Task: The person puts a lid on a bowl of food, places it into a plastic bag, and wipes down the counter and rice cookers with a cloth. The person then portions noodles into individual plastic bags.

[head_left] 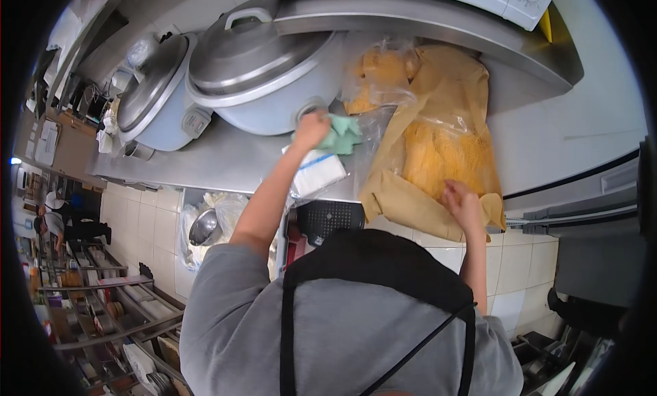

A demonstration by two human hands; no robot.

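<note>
A large brown paper bag (438,88) lies opened on the steel counter, with yellow noodles (445,156) showing inside a clear liner. My right hand (460,203) is at the near edge of the noodles, its fingers curled; whether it pinches any is too small to tell. My left hand (313,129) is closed around the left end of a crumpled green cloth (339,134), in front of the larger cooker's round control. Just below that cloth lies a white packet with a blue stripe (319,171).
Two lidded cookers (263,101) (161,88) stand at the left on the counter (239,164). A clear bag of yellow food (384,71) lies behind the cloth. A steel shelf (410,26) overhangs the back. Below are a bin with a metal bowl (205,228) and, far left, people (65,221).
</note>
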